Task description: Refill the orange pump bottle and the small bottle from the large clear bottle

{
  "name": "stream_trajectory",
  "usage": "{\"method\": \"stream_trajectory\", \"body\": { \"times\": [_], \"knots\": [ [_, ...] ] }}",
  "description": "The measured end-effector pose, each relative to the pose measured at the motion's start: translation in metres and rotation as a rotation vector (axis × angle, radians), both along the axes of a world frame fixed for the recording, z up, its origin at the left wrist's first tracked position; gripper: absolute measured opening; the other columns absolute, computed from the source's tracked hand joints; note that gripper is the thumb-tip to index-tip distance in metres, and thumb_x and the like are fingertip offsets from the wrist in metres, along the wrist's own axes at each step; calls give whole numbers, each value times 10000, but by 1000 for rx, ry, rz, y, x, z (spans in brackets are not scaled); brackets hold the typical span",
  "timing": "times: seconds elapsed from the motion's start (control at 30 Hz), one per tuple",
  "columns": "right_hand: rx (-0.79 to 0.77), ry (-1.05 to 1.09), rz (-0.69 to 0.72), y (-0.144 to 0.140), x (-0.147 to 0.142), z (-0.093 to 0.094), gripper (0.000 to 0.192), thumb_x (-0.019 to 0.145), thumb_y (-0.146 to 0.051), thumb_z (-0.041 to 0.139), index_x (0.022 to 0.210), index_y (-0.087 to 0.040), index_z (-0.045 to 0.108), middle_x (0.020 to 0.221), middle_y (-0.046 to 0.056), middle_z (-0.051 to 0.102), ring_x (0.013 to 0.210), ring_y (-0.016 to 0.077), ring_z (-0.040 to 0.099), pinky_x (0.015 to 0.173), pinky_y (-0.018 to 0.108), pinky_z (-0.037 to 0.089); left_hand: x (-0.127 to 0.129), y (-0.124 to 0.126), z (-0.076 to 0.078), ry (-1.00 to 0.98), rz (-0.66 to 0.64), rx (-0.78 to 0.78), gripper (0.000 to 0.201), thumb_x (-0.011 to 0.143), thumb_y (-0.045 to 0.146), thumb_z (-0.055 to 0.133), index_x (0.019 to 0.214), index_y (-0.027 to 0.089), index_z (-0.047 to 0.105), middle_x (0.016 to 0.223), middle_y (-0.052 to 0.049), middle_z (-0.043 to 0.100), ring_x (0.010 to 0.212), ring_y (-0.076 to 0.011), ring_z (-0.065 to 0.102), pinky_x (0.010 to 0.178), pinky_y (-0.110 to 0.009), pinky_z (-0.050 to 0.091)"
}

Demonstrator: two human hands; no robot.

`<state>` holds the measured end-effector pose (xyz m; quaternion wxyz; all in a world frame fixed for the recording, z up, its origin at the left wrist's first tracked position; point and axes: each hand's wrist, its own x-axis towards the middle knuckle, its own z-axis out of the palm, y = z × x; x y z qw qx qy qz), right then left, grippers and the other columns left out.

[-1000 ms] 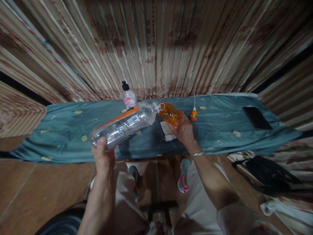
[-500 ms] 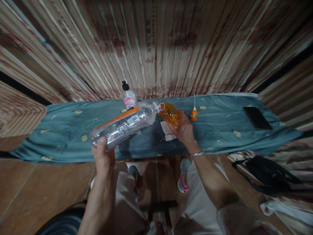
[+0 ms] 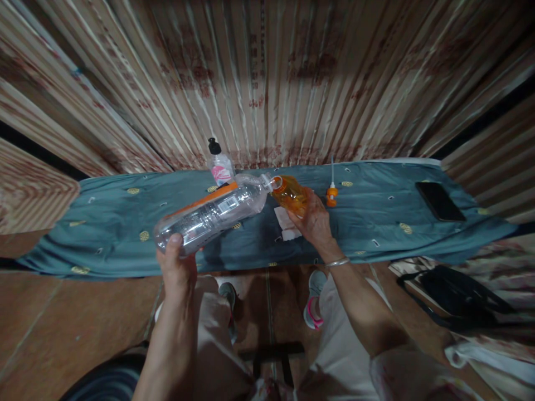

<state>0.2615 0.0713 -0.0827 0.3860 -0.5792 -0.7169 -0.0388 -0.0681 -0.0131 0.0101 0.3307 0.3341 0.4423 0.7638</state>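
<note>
L hand (image 3: 178, 266) is wrapped round the base end of a big clear bottle (image 3: 244, 205), thumb flat on top, fingers mostly hidden underneath. R hand (image 3: 314, 220) is curled round the body of a small amber bottle (image 3: 290, 195), fingers partly hidden. Both btls are held above the table (image 3: 112, 223), mouth to mouth, necks apparently touching; can't tell exactly how the rims meet.

Materials: clear btl = thin, shiny see-through plastic, long cylinder w/ rounded shoulders, orange strip along the far side, white barcode patch. Amber btl = translucent, glossy, squat, rounded. Table cover = soft teal fabric, slightly wrinkled, small yellow pineapple-like prints. Just R of the amber btl: orange plastic pump top (image 3: 331, 196) w/ thin pale tube. Under the R hand, a crumpled, matte white tissue (image 3: 288, 224). Behind the clear btl, a transp. bottle w/ black cap (image 3: 221, 167) & pink label. Far R, a flat black phone (image 3: 439, 201), smooth, rectangular. R wrist has a thin silvery bangle (image 3: 337, 262). Backdrop = pleated beige curtain (image 3: 267, 122), reddish floral print.

Vs. 0.5 s & 1 s ago: practically no diff. Both btls same angle, same grips, necks still together; pump top, tissue & phone unmoved.
</note>
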Motion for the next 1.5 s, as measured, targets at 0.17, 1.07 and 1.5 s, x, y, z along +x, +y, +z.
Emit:
{"method": "stream_trajectory", "body": {
  "times": [0.17,1.07,1.5],
  "knots": [
    [-24,4,-3,0,-1,1,735,1128,-558,736,1673,-96,558,1570,337,758,1492,465,755,1289,730,634,1,0,2,22,11,-2,604,689,613,1013,1107,215,834,1206,-126,844,777,-169,654,522,-213,482],
    [-11,10,1,-2,-1,3,719,1140,-576,707,1666,-105,572,1557,326,767,1487,463,762,1284,721,641,-2,1,-3,12,20,-1,630,675,659,1044,1081,216,857,1136,-98,834,789,-172,663,537,-221,484],
    [-6,10,-2,-1,-1,4,709,1140,-581,709,1644,-97,589,1528,326,780,1459,464,774,1258,726,656,-2,1,-3,4,13,30,620,690,631,1056,1099,207,863,1153,-86,838,781,-159,684,519,-198,505]
  ]
}}
